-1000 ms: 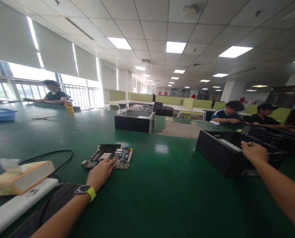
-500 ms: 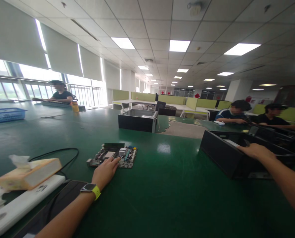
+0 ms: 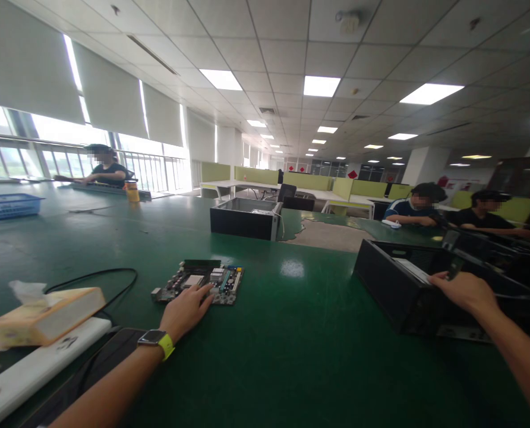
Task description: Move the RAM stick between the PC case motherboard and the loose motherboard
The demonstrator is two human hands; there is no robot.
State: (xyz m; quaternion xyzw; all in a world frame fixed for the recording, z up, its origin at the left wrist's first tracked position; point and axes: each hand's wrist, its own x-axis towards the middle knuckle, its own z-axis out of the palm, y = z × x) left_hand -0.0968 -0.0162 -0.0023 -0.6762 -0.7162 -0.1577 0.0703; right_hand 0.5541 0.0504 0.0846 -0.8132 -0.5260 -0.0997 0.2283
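My left hand, with a watch on its wrist, lies with outstretched fingers on the near edge of a motherboard. The board rests flat on the green table, a pale square chip near its middle. At the right, my right hand is over the near side of a black open computer case. Its fingers are pinched together, and a small dark flat piece sticks up from them; its kind is too blurred to tell. A whitish panel shows inside the case, beside the fingertips.
A second open case stands beyond the motherboard. Tissue box, white power strip and black cable lie at the near left. A blue basket sits far left. Other people sit at the far left and far right.
My right hand has moved slightly right and down, with the dark piece still at its fingers. The left hand stays on the motherboard. The view has shifted slightly.
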